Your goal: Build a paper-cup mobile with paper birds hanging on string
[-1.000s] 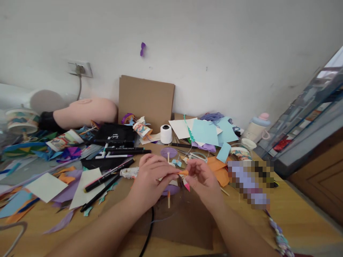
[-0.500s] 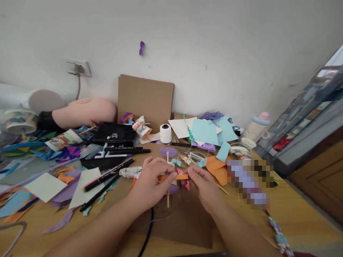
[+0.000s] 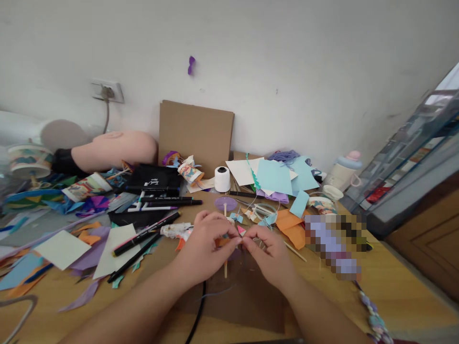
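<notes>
From the head view I count two hands at centre: the left hand is pinched on one orange paper strip, narrow and mostly covered; the right hand meets it fingertip to fingertip, its grip unclear to me. Above stands one white spool. I see a wooden table and grey wall.

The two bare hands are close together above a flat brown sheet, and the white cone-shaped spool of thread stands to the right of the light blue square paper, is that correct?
Not quite: the head view shows the white cone-shaped spool of thread standing to the left of the light blue square paper. The left hand and right hand are indeed close together above the flat brown sheet.
</notes>
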A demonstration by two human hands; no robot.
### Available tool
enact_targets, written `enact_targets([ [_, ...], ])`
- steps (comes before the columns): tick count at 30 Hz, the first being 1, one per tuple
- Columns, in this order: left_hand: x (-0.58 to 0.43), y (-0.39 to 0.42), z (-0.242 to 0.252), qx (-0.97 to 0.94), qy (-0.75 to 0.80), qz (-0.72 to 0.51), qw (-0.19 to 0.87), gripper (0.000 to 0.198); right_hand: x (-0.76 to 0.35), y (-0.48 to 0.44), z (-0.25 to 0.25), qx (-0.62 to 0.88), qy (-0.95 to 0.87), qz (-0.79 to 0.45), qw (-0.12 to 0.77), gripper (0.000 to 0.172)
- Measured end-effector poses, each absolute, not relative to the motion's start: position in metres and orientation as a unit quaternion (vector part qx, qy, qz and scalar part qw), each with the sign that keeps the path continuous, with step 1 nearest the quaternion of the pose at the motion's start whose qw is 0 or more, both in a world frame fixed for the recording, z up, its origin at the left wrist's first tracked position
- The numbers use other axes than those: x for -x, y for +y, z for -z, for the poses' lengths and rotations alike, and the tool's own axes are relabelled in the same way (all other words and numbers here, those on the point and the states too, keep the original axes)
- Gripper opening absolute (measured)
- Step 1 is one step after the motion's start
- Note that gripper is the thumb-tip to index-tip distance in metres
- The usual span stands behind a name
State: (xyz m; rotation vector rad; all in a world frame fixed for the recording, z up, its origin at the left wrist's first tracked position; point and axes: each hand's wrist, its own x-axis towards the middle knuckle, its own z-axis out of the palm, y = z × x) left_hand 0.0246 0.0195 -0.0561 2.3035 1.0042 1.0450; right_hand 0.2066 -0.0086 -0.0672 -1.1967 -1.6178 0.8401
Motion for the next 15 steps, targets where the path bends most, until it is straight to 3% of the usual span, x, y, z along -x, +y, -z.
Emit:
enact_targets([
  [3, -0.024, 0.02, 0.056, -0.839, 0.35, -0.368, 0.194, 0.016, -0.205, -0.012, 0.068, 0.482, -0.711, -0.237, 0.454, 0.024],
  [10, -0.024, 0.024, 0.055, -0.822, 0.382, -0.391, 0.159, 0.018, -0.233, 0.013, 0.063, 0.571, -0.674, -0.183, 0.431, 0.028],
  [15, -0.023, 0.03, 0.059, -0.779, 0.434, -0.422, 0.163, 0.016, -0.28, 0.072, 0.059, 0.675, -0.67, -0.133, 0.279, 0.021],
])
